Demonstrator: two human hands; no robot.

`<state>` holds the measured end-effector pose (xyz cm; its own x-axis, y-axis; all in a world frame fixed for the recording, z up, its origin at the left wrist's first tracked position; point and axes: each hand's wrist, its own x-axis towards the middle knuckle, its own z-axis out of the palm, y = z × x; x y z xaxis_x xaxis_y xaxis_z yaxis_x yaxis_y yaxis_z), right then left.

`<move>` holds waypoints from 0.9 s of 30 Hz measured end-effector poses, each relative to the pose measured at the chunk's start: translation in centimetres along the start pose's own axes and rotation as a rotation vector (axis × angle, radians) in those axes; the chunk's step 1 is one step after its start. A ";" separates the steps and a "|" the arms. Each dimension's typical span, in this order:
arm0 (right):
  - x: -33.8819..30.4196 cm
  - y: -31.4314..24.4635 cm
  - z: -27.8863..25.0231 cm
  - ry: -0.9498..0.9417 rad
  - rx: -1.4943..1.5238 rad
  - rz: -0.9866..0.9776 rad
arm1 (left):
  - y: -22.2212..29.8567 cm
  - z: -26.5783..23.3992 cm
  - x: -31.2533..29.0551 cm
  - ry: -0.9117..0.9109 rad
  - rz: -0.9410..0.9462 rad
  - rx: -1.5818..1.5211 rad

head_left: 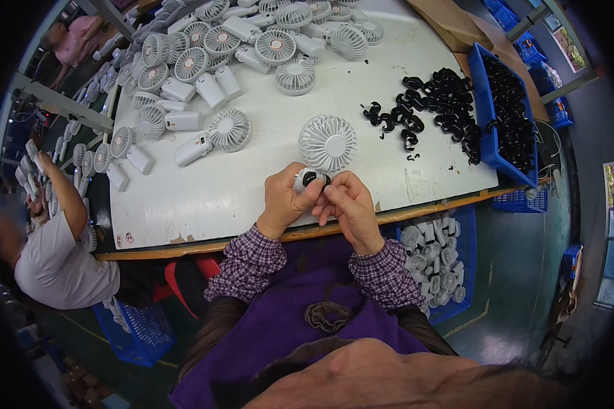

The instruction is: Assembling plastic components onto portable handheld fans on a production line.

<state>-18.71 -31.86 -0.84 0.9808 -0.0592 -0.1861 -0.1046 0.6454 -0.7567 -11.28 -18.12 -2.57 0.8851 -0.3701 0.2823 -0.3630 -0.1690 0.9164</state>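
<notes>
Near the table's front edge, a white handheld fan (333, 144) points its round grille away from me. My left hand (284, 198) is closed around the fan's handle, covering most of it. At the handle's near end sits a small black curved piece (310, 178), under my left thumb. My right hand (352, 208) pinches at that black piece from the right, thumb and forefinger together at the handle end. The fingers hide how the piece meets the handle.
White handheld fans (222, 41) pile up at the back left. Loose black curved pieces (450, 109) lie on the right, beside a blue bin (486, 102) of them. A blue crate (467, 235) of fans stands below the table. At left, a person (61, 262) sits handling fans.
</notes>
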 end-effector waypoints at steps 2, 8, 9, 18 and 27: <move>0.2 -0.2 -0.2 0.009 0.011 0.005 | -0.2 0.1 0.2 -0.011 0.022 -0.004; 0.3 0.8 -0.9 0.017 0.029 -0.010 | 0.2 0.1 0.1 0.021 0.185 0.107; 0.4 0.9 -0.9 0.011 0.037 0.002 | 0.0 0.0 -0.1 0.000 0.137 0.078; 0.5 1.3 -1.7 -0.044 -0.102 0.071 | -0.2 0.3 -0.6 -0.048 -0.139 -0.158; -0.6 -5.5 -2.4 -0.119 -0.193 -0.307 | 1.4 4.1 -2.9 -0.860 -0.949 -1.526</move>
<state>-19.09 -37.19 1.92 0.9824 -0.1311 0.1333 0.1791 0.4551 -0.8723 -15.57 -21.01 -3.24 0.0941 -0.9893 -0.1114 0.9694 0.0656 0.2365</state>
